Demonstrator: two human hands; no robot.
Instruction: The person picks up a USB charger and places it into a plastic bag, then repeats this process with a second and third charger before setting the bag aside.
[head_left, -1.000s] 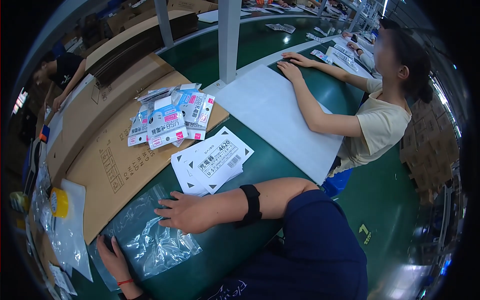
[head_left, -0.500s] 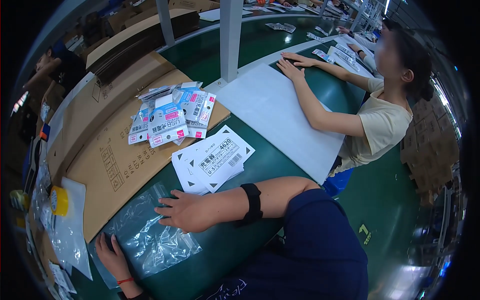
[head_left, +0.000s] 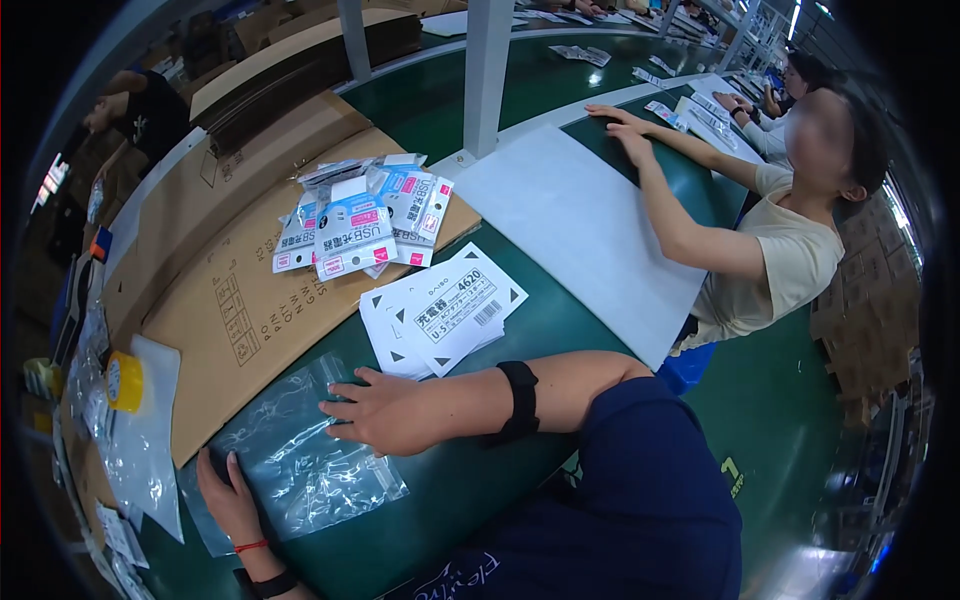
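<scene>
A clear plastic bag [head_left: 300,490] lies flat on the green worktop, wrinkled and shiny. My right hand [head_left: 385,412] rests palm down on its upper part, fingers spread. At the bag's left edge, my left hand [head_left: 228,500] lies with its fingers stretched out and the thumb apart. Just beyond my right hand is a loose stack of white printed cards [head_left: 462,310] with black corner triangles. Behind the cards, a pile of small white, blue and pink charger packets [head_left: 355,235] sits on a flat brown cardboard carton [head_left: 245,290].
A yellow tape roll [head_left: 124,382] stands on white plastic sheeting [head_left: 150,450] at the left. To the right is a white sheet [head_left: 575,235], beside a co-worker in a cream top [head_left: 790,240]. A grey metal post [head_left: 486,80] rises behind the packets.
The whole view has shifted slightly, so things appear a little farther right. Both my hands keep their places on the bag. The co-worker's head has turned.
</scene>
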